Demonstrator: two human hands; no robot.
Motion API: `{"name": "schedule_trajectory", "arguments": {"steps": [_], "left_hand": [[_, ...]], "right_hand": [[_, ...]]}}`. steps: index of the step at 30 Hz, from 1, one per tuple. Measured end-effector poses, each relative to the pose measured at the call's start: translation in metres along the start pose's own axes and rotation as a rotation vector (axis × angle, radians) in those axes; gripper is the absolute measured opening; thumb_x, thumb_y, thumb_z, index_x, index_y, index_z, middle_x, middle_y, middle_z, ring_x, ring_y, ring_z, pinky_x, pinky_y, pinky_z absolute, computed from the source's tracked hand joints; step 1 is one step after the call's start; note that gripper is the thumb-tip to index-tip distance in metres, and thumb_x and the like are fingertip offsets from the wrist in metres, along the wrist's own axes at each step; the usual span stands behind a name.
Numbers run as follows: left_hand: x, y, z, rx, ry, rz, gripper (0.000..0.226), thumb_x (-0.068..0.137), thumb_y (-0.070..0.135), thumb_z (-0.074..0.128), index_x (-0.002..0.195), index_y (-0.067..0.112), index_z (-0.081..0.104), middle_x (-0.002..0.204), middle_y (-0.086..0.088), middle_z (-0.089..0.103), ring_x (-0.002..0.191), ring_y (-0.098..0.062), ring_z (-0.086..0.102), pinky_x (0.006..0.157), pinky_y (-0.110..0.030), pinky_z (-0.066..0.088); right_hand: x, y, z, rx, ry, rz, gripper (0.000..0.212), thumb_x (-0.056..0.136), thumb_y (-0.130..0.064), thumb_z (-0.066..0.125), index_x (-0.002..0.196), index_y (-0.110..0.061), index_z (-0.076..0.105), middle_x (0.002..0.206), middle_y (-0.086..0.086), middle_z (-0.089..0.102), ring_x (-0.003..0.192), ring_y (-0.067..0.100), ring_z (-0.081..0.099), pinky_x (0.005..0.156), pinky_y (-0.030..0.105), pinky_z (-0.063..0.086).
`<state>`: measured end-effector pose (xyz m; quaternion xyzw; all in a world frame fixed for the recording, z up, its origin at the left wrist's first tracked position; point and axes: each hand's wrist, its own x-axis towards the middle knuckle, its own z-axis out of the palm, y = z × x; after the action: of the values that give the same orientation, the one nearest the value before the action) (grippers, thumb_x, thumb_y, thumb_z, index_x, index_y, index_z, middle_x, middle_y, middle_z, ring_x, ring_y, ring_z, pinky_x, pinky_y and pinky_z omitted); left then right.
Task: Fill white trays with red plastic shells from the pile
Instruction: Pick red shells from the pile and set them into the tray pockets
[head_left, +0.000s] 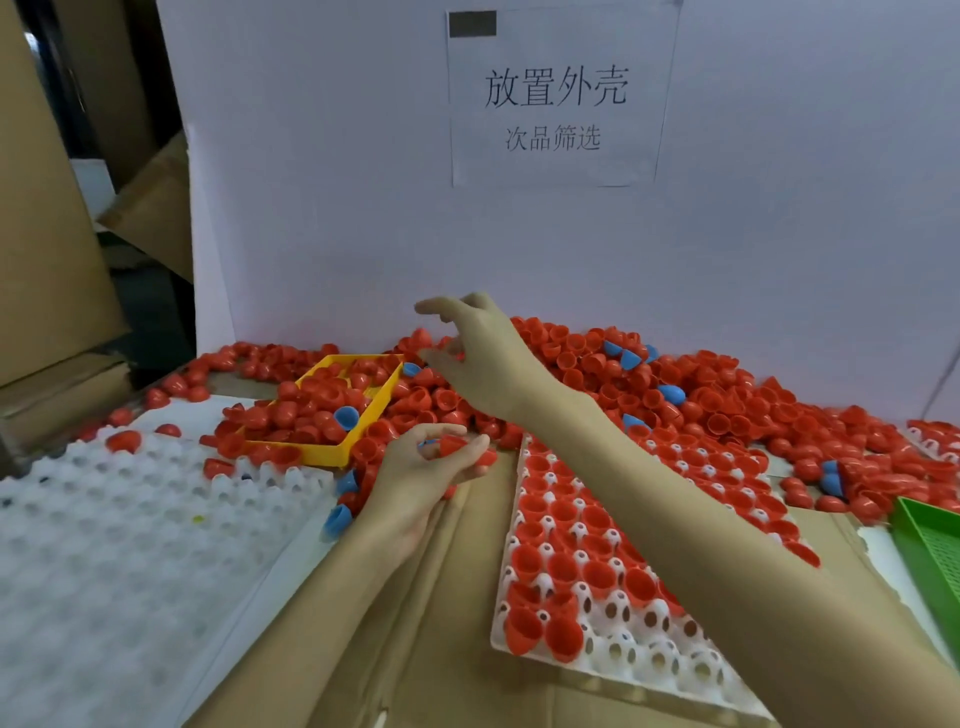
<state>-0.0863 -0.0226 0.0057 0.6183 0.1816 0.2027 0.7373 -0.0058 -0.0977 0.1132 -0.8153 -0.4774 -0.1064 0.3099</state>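
Red plastic shells (675, 395) are heaped in a long pile against the white board at the back of the cardboard-covered bench, with a few blue shells (671, 394) mixed in; only the head view is given, and everything below is read from it. A white tray (639, 660) lies right of centre, its far and middle cups filled with red shells, its near rows largely bare; a second white tray (104, 545) lies at the left, almost wholly unfilled, with a yellow frame (332, 451) full of shells resting at its far edge; a green basket (930, 540) is seen at the right edge.

The left hand (436, 462) is held palm-up between the two trays, its fingers curled round a small clutch of shells; one red shell (453, 445) is plainly seen on top, and a trace of blue shows beside it. The right hand (478, 353) is stretched across to the pile beyond the yellow frame, fingers loosely spread and bent downward; nothing is seen to be gripped by it, though a red shell just under its fingertips cannot be ruled out.

The step in hand is judged to be gathering: stock is collected in the left hand while more is picked by the right. The next move calls for a red shell to be pinched from the pile, any blue one to be set aside, and the stock to be carried to the bare near rows of the right-hand tray, one shell seated per cup.
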Motion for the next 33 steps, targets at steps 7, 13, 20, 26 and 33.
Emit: {"name": "schedule_trajectory", "arguments": {"steps": [7, 13, 20, 26, 33], "left_hand": [[0.001, 0.004, 0.004, -0.291, -0.239, -0.009, 0.029, 0.084, 0.024, 0.077, 0.109, 0.010, 0.075, 0.106, -0.016, 0.077, 0.095, -0.025, 0.076, 0.075, -0.024, 0.059], [-0.009, 0.002, 0.015, -0.196, -0.513, 0.041, 0.029, 0.103, 0.017, 0.058, 0.131, 0.012, 0.067, 0.122, -0.018, 0.072, 0.112, -0.028, 0.070, 0.088, -0.026, 0.056], [-0.023, 0.002, 0.027, 0.003, -0.649, 0.096, 0.033, 0.102, 0.013, 0.061, 0.135, 0.016, 0.063, 0.124, -0.010, 0.073, 0.117, -0.026, 0.069, 0.097, -0.029, 0.056], [-0.043, 0.001, 0.042, 0.359, -0.358, 0.537, 0.028, 0.089, 0.027, 0.079, 0.114, 0.032, 0.067, 0.104, 0.013, 0.077, 0.100, -0.004, 0.073, 0.087, -0.019, 0.057], [-0.055, -0.008, 0.047, 0.793, -0.341, 1.200, 0.026, 0.092, 0.020, 0.078, 0.116, 0.017, 0.069, 0.111, 0.009, 0.067, 0.106, -0.006, 0.063, 0.092, -0.027, 0.054]], "right_hand": [[-0.063, 0.025, -0.011, -0.079, -0.093, 0.068, 0.031, 0.099, 0.000, 0.055, 0.122, -0.011, 0.071, 0.121, 0.009, 0.062, 0.109, 0.024, 0.062, 0.098, 0.033, 0.047], [-0.113, 0.046, -0.029, 0.044, 0.025, 0.113, 0.022, 0.092, -0.008, 0.073, 0.111, -0.019, 0.076, 0.104, -0.009, 0.072, 0.093, 0.002, 0.065, 0.083, 0.017, 0.053], [-0.156, 0.064, -0.034, 0.059, 0.090, 0.146, 0.020, 0.089, -0.009, 0.077, 0.103, -0.023, 0.077, 0.110, -0.008, 0.058, 0.092, 0.003, 0.060, 0.079, 0.017, 0.052], [-0.180, 0.071, -0.043, 0.226, 0.160, 0.229, 0.021, 0.096, -0.011, 0.069, 0.109, -0.027, 0.073, 0.091, -0.009, 0.070, 0.086, 0.012, 0.068, 0.074, 0.022, 0.056], [-0.193, 0.066, -0.054, 0.518, 0.021, 0.416, 0.011, 0.091, -0.034, 0.074, 0.098, -0.027, 0.081, 0.079, -0.004, 0.075, 0.067, 0.006, 0.064, 0.068, 0.021, 0.053]]}}
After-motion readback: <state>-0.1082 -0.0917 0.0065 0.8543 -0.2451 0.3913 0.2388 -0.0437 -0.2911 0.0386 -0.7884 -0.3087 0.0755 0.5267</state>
